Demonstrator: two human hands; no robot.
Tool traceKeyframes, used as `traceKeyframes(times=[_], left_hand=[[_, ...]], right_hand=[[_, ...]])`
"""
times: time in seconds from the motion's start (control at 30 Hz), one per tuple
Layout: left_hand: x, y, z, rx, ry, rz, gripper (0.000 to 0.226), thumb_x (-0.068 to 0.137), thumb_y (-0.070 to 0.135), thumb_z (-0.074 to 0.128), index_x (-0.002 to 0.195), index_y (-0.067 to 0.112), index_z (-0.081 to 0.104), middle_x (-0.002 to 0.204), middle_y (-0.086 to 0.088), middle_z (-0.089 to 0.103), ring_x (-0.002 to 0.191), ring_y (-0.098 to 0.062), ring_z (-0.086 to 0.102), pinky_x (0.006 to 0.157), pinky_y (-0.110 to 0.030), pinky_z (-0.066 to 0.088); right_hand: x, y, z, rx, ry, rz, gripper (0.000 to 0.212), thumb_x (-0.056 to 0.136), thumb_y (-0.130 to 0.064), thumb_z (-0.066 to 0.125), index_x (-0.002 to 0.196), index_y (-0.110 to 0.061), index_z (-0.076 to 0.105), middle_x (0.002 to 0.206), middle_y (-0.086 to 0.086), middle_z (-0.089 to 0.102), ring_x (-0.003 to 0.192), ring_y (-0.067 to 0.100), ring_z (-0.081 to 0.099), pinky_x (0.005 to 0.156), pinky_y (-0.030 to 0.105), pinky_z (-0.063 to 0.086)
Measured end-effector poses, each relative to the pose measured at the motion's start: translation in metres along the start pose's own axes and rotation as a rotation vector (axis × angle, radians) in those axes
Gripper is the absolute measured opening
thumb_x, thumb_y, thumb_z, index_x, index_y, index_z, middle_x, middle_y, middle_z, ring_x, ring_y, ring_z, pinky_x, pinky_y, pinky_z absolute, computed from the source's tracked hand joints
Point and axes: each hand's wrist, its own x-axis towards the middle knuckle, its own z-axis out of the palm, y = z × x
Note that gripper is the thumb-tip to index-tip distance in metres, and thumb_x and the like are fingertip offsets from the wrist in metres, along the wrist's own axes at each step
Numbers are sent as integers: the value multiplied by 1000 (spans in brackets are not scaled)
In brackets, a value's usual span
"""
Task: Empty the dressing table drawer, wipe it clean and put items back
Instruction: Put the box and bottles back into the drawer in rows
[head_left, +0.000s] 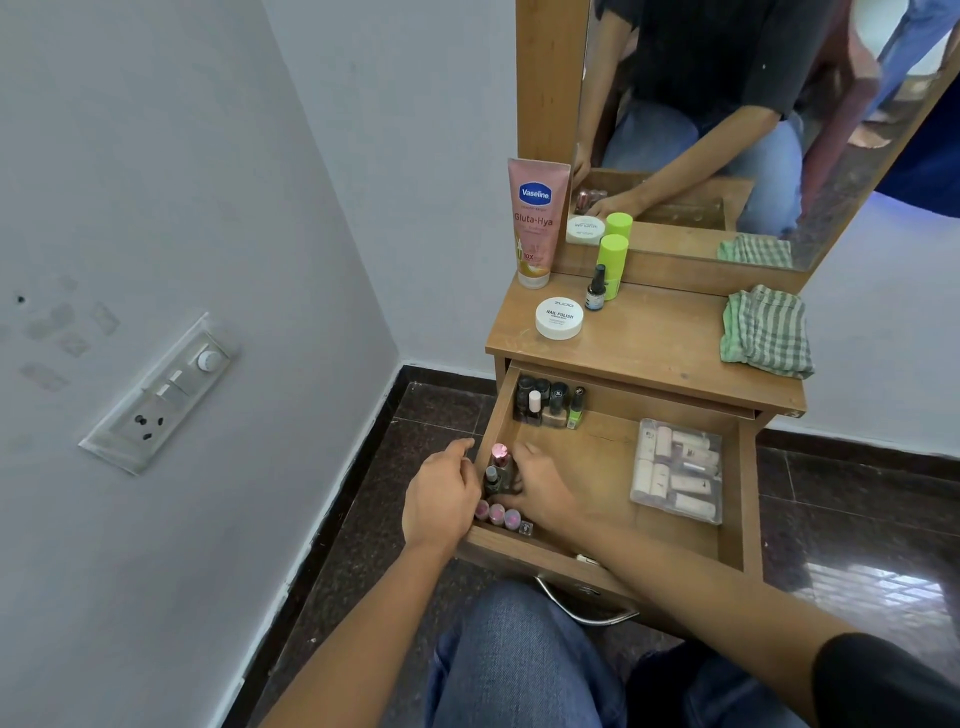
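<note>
The wooden drawer (748, 499) of the dressing table stands pulled open. At its front left corner my right hand (540, 488) curls round a cluster of nail polish bottles (498, 465) from the right. My left hand (441, 499) reaches over the drawer's left wall, its fingers curled against the same cluster. A row of pink-capped bottles (497, 514) sits just in front of them. More dark and green polish bottles (550, 405) stand at the back left. A clear plastic box of lipsticks (678, 470) lies at the right.
On the tabletop (649, 343) are a pink Vaseline tube (535, 223), a white nail polish remover jar (559, 318), a small dropper bottle (596, 288), a green bottle (613, 265) and a folded green checked cloth (766, 332). A mirror (727, 104) rises behind. The wall is close on the left.
</note>
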Motion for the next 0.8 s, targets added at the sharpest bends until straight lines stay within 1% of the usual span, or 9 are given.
traceKeyframes(times=[0.1, 0.2, 0.4, 0.47, 0.6, 0.7, 0.73, 0.77, 0.8], left_hand=[[0, -1, 0, -2, 2, 5, 37, 100, 25, 40, 134, 27, 56, 113, -1, 67, 94, -16, 65, 79, -33, 54], [0, -1, 0, -4, 2, -1, 37, 100, 25, 40, 134, 26, 56, 114, -2, 67, 95, -17, 65, 79, -33, 53], [0, 1, -1, -3, 5, -5, 37, 100, 25, 40, 133, 27, 56, 112, -1, 68, 93, -16, 65, 80, -35, 55], [-1, 1, -1, -4, 3, -6, 37, 100, 25, 40, 133, 27, 56, 112, -1, 68, 92, -16, 65, 79, -36, 56], [-2, 4, -4, -9, 2, -7, 37, 100, 25, 40, 133, 26, 56, 113, -1, 67, 94, -17, 65, 81, -36, 55], [-2, 3, -4, -10, 7, -5, 36, 101, 25, 40, 133, 26, 56, 113, 0, 68, 93, -15, 65, 80, -34, 55], [-2, 3, -4, -10, 6, -5, 37, 101, 25, 40, 134, 26, 56, 113, 1, 67, 92, -15, 65, 79, -33, 55], [-2, 3, -4, -9, 4, -3, 37, 101, 25, 40, 134, 26, 55, 113, 1, 67, 92, -14, 65, 79, -32, 54], [-2, 3, -4, -7, 1, -2, 37, 101, 25, 40, 134, 26, 55, 112, 1, 67, 92, -14, 65, 79, -32, 54]], right_hand=[[2, 1, 3, 22, 16, 12, 45, 73, -14, 77, 107, -2, 50, 110, 13, 50, 98, 25, 54, 79, 24, 42], [2, 2, 4, 37, 36, 14, 45, 73, -16, 77, 108, -5, 51, 109, 11, 51, 99, 23, 55, 79, 24, 43], [2, 2, 3, 51, 21, 34, 48, 73, -19, 76, 113, -9, 50, 113, 9, 51, 102, 21, 56, 88, 33, 50], [1, 2, 2, 38, 15, 38, 50, 73, -19, 77, 114, -8, 50, 114, 9, 51, 104, 22, 55, 89, 32, 49], [2, -2, -4, 28, -37, 90, 59, 75, -18, 77, 121, -6, 42, 122, 11, 46, 105, 24, 55, 89, 32, 49], [-7, 1, -21, 9, -57, 124, 66, 77, -7, 73, 132, -8, 36, 132, 9, 39, 101, 18, 54, 88, 31, 49], [-11, 2, -31, -8, -29, 109, 66, 78, -3, 70, 133, -11, 36, 132, 5, 39, 96, 13, 53, 86, 30, 50], [-14, 3, -44, -23, 37, 74, 60, 80, -1, 67, 131, -15, 38, 130, 2, 42, 90, 8, 51, 83, 29, 50], [-16, 3, -58, -29, 141, 29, 51, 83, -1, 62, 127, -16, 41, 124, 1, 45, 85, 6, 50, 79, 29, 51]])
